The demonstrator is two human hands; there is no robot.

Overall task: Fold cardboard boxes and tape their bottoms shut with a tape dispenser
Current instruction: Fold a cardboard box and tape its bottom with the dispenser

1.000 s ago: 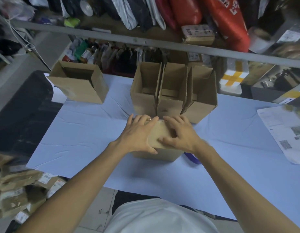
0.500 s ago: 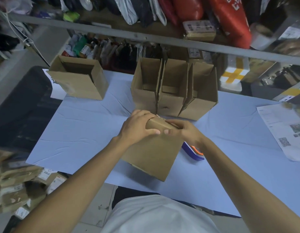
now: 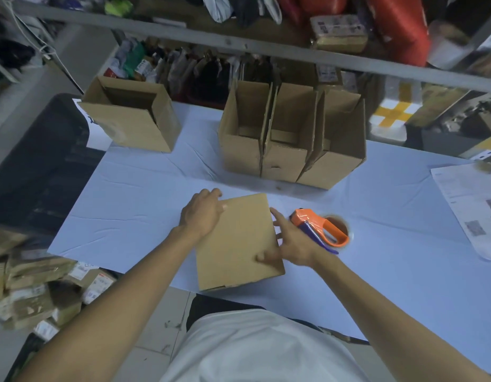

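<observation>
Head view, items recorded in descending size. Table [image 3: 145,205] with pale blue cover: work surface, wrinkled, carrying all items below.

Row of three open boxes [image 3: 291,139]: upright, pressed side to side, well beyond the held box on the far side of both hands. Single open box [image 3: 131,119]: standing apart, far and to the left of the left hand.

Folded box [image 3: 236,241]: task item, resting at the near table edge between the two hands, one broad plain face turned up. Whether its bottom flaps are taped cannot be told from this face.

Left hand [image 3: 201,213]: fingers curled over the far left corner of the box, gripping it. Right hand [image 3: 289,242]: thumb on the top face near the right edge, fingers spread along that edge, holding the box from the side.

Tape dispenser [image 3: 320,230]: orange with blue blade guard, lying just beyond the right hand's fingers, not touched.

Assessment: single-wall corrugated board, judged light and fairly stiff across the panels but prone to crushing at corners and skewing while unsealed. Recommended hold is on opposite edges, as at present, with pressure kept off the panel centre; the surface looks dry and not slippery.
</observation>
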